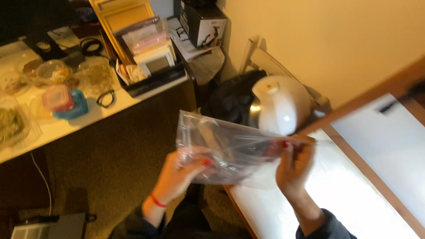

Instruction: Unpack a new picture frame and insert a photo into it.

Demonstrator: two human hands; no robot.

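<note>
A clear crinkled plastic bag (226, 144) is held up in front of me, stretched between both hands. My left hand (179, 175) grips its lower left corner, fingers closed around the plastic; a red band circles that wrist. My right hand (294, 163) pinches the bag's right edge between thumb and fingers. Both have red nails. The bag hangs above the edge of a bright white surface with a wooden frame (345, 146). Whether anything is inside the bag I cannot tell.
A white table (66, 126) at left carries clear food containers, a pink and blue lidded box (66, 101) and a rack of folders (141, 40). A white rounded appliance (279, 104) stands by the wall. Brown carpet (119, 146) lies below. A grey device (48, 226) sits at bottom left.
</note>
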